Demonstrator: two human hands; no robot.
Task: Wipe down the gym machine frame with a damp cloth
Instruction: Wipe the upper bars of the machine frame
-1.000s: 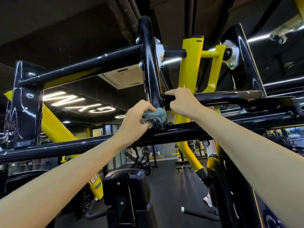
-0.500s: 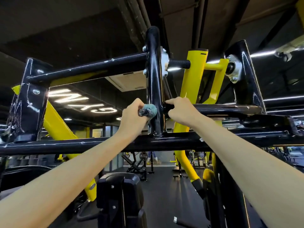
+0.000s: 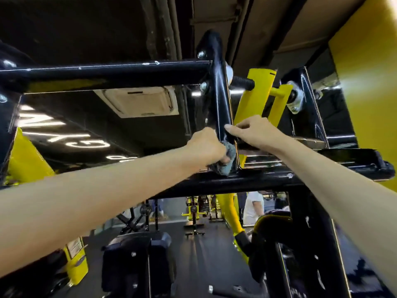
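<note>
Your left hand (image 3: pixel 204 147) has its fingers curled tight round the bunched blue-grey cloth (image 3: pixel 228 161), pressing it against the foot of the black upright post (image 3: pixel 221 100) mid-frame, right where it meets the lower crossbar (image 3: pixel 257 182). That post runs top to bottom, leaning a bit left up top, while the lower crossbar and the upper crossbar (image 3: pixel 107 70) run left to right. Your right hand (image 3: pixel 255 132) sits just right of the post, fingers curled over the side bar (image 3: pixel 309 141), forefinger tip touching the post's edge.
</note>
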